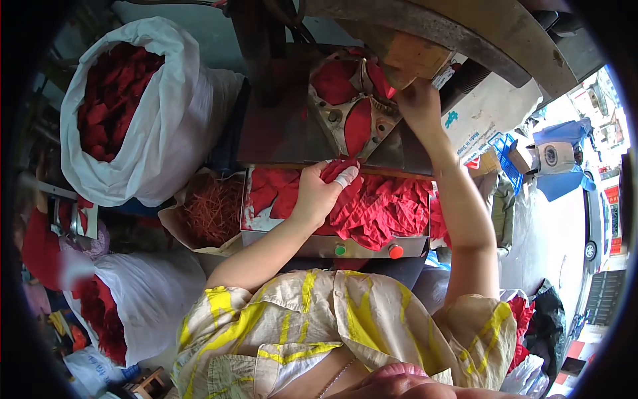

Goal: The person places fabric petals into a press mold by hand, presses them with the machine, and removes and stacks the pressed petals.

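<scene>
A metal cutting die with three rounded openings lies on the dark machine bed, and red fabric shows inside the openings. At its near tip, my left hand is closed on a bunched red fabric piece; one finger is wrapped in white tape. My right hand is at the die's right corner, its fingers curled and slightly blurred beside a red flap. What those fingers hold is hidden. Just below my left hand, crumpled red fabric pieces fill a tray.
A white sack of red pieces stands left, above a bag of thin red scraps. Another white sack sits lower left. The machine's curved metal arm overhangs the die. Green and red buttons face me.
</scene>
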A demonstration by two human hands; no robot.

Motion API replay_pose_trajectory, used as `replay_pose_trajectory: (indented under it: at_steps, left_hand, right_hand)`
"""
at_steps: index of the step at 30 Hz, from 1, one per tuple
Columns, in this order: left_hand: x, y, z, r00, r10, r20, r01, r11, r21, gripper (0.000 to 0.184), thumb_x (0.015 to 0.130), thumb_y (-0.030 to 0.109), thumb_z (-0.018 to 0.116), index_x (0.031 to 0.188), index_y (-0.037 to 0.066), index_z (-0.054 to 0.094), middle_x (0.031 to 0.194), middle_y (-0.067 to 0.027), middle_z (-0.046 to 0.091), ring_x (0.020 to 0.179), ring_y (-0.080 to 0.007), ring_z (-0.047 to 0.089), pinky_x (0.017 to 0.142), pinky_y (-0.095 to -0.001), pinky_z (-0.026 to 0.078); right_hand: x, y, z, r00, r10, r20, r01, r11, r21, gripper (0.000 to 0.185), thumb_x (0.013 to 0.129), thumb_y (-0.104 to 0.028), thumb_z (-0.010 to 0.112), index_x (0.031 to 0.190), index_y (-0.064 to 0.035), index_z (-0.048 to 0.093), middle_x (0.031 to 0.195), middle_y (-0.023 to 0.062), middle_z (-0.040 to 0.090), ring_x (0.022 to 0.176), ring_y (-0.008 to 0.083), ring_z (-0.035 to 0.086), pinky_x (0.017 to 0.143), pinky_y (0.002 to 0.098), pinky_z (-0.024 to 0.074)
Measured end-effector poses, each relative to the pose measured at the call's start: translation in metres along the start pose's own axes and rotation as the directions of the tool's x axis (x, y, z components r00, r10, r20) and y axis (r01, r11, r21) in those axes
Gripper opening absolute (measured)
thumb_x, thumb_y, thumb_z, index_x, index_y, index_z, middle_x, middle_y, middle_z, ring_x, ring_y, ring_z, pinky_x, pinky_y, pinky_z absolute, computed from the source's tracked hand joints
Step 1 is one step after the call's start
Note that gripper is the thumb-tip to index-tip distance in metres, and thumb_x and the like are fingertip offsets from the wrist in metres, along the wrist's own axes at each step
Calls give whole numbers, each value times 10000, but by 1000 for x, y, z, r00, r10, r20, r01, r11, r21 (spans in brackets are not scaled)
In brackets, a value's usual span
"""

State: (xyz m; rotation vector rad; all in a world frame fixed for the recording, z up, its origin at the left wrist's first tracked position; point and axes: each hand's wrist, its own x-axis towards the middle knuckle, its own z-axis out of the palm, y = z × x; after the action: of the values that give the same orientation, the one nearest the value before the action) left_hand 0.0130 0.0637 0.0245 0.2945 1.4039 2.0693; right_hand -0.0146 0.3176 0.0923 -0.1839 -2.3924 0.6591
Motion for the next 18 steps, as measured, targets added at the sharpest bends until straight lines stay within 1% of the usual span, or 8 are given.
replay_pose_trajectory:
  at_steps: [2,3,5,7,8,10,13,18]
  left_hand:
    - [0,5,1,1000,-24,-19,24,999,-26,204,880,109,729,1048,-3,695,920,-64,725,862,-160,686,775,-278,547]
    - [0,8,2,1000,-18,-25,17,999,-30,204,880,109,729,1048,-3,695,920,-64,725,862,-160,686,775,-278,547]
    - [-3,18,3,977,195,84,-212,873,438,229,862,125,749,1039,-11,697,893,-74,730,864,-153,682,793,-288,536]
    - [-3,28,-1,942,295,159,-334,788,517,239,850,136,755,1034,-6,700,904,-109,727,849,-177,692,774,-296,532]
    - [-1,33,-4,893,375,250,-449,686,573,249,837,146,762,1029,-1,702,916,-144,725,835,-201,701,754,-304,528]
    - [23,49,-15,739,620,264,-591,409,696,239,813,-18,671,1039,56,694,933,-103,708,861,-244,673,792,-336,520]
    - [81,69,-29,546,783,297,-583,100,807,418,824,-55,600,1213,97,613,946,-102,699,861,-298,640,783,-389,518]
    - [139,69,-39,683,689,242,-367,37,929,434,815,-32,608,1229,98,610,948,-106,697,904,-307,626,803,-402,518]
  right_hand:
    - [-41,-44,-20,918,168,360,-307,874,376,137,844,-127,715,928,-25,679,962,76,671,817,139,646,610,289,504]
    - [-61,-61,-25,913,22,408,-198,897,394,116,872,-126,689,937,-31,669,910,39,659,744,114,604,601,262,474]
    - [-95,-66,-11,928,-139,345,-77,835,545,90,910,-119,655,951,-38,648,805,-13,621,623,79,531,560,225,417]
    - [-106,-70,-20,861,256,440,-505,543,671,78,923,-86,650,972,-30,625,754,-14,587,630,56,513,508,204,398]
    - [-101,-59,-28,820,404,404,-557,404,726,106,943,-117,637,997,-34,599,687,-29,546,536,43,457,454,203,350]
    - [-93,-45,-35,869,444,218,-419,426,802,129,962,-125,616,1014,-12,581,653,-33,523,496,21,420,428,184,308]
    - [-94,-35,-34,856,435,278,-468,426,774,110,962,-103,610,1026,-18,582,663,-30,539,501,23,430,435,179,325]
    - [-109,-35,-35,888,390,243,-438,556,707,106,953,-64,609,1049,-26,585,696,-31,554,555,16,463,460,168,365]
